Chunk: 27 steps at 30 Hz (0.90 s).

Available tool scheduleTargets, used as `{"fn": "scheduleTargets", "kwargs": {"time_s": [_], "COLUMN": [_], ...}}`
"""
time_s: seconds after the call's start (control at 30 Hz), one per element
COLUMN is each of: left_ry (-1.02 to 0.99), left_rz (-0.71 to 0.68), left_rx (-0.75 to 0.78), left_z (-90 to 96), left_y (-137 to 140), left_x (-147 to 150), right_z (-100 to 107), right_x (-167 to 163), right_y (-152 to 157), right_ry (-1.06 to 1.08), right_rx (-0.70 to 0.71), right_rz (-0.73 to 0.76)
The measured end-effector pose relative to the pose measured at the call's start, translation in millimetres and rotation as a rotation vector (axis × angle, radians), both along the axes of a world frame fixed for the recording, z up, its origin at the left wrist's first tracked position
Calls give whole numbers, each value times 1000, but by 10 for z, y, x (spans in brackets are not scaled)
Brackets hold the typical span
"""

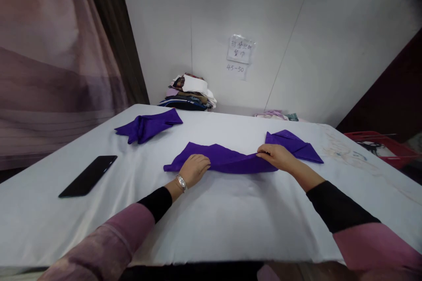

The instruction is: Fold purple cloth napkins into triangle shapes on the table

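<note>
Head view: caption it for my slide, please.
Left hand and right hand hold a purple cloth napkin over a white tablecloth.

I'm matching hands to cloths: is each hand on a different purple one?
No, the left hand and right hand both hold the middle purple cloth.

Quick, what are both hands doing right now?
Left hand: closed, holding the middle purple cloth by its near edge.
Right hand: closed, pinching that cloth's edge toward its right end.

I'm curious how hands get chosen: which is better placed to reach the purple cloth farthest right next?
Probably the right hand: it is close beside the rightmost purple cloth, while the left hand is farther away. It pinches the middle purple cloth, though, so would need freeing first.
</note>
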State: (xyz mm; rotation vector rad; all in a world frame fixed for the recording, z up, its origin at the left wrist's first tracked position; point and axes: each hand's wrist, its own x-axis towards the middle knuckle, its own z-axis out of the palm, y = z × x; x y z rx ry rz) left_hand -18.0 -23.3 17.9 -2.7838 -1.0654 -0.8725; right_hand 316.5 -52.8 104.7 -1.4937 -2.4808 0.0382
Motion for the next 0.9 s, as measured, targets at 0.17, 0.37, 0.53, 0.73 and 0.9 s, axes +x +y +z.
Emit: {"fn": "scheduleTargets", "kwargs": {"time_s": [0.17,0.37,0.53,0.73,0.9], "left_ry": [-94,-33,49,360,388], "left_rz": [12,26,69,140,386], "left_rx": [-17,5,68,79,155], "left_z": [311,732,798,824,1274], "left_y": [76,88,101,288,630], "left_x": [47,115,53,-116,-350], "right_z": [-68,-171,-184,51,434], "right_x": [-47,-282,-186,-55,-75], "right_y": [-7,-76,-42,190,478], "right_ry": [-149,-52,113,146,91], "right_rx": [29,7,-67,-65,247], "right_rz": [50,79,64,32,-102]}}
